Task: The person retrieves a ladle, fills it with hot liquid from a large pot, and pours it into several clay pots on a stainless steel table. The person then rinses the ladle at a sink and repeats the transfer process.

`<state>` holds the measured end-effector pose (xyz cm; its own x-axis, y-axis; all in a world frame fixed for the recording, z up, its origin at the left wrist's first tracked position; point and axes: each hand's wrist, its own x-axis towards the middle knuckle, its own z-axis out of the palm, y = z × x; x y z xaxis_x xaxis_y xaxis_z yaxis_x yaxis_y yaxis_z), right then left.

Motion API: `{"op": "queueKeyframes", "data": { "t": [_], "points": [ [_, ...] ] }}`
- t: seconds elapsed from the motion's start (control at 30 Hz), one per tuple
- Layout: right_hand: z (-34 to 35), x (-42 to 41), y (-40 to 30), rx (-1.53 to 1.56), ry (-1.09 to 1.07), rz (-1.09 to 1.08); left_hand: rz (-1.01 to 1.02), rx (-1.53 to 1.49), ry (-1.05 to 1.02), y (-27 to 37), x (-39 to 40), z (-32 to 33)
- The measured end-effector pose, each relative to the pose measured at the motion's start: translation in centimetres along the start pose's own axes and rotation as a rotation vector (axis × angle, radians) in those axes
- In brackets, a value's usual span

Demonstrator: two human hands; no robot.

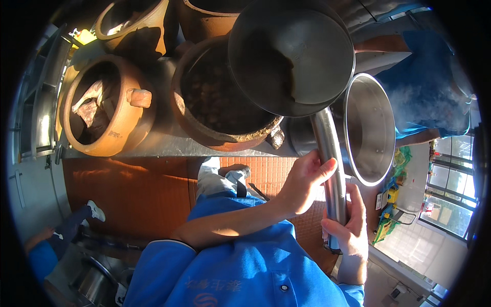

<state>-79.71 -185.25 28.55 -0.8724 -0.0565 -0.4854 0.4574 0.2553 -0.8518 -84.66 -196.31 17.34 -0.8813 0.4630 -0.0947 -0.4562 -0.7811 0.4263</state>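
My left hand grips the upper part of a long tubular metal handle, its thumb laid across the tube. Lower down, near the handle's end, my right hand is wrapped around it too. The handle carries a wide round metal pan, with a dark patch, liquid or shadow, on its left side. This pan hangs over the right part of a large clay pot and hides some of its mouth. Dark, lumpy contents, hard to make out, fill that pot. Close by on the right stands a tall steel stockpot.
Another clay pot holding pieces of meat stands left on the metal counter. Two more clay pots are behind. A person in blue is beyond the stockpot, amid steam. Another person is at lower left.
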Motion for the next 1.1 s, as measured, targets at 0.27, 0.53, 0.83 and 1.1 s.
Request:
{"op": "queueKeyframes", "data": {
  "t": [0.27,0.53,0.83,1.1],
  "points": [
    [1.2,1.0,-0.1,-0.108,0.031,0.012,0.039,-0.043,-0.012,1.3,-0.1,-0.8],
    [2.0,0.9,-0.7,-0.211,0.092,0.005,0.05,-0.107,-0.085,0.9,-0.1,-1.2],
    [2.0,0.7,-0.7,-0.243,0.115,-0.028,0.085,-0.071,-0.096,1.0,-0.2,-0.8],
    [1.6,0.6,-0.5,-0.292,0.147,-0.052,0.044,-0.025,-0.1,1.3,0.4,-0.5]
  ]
}}
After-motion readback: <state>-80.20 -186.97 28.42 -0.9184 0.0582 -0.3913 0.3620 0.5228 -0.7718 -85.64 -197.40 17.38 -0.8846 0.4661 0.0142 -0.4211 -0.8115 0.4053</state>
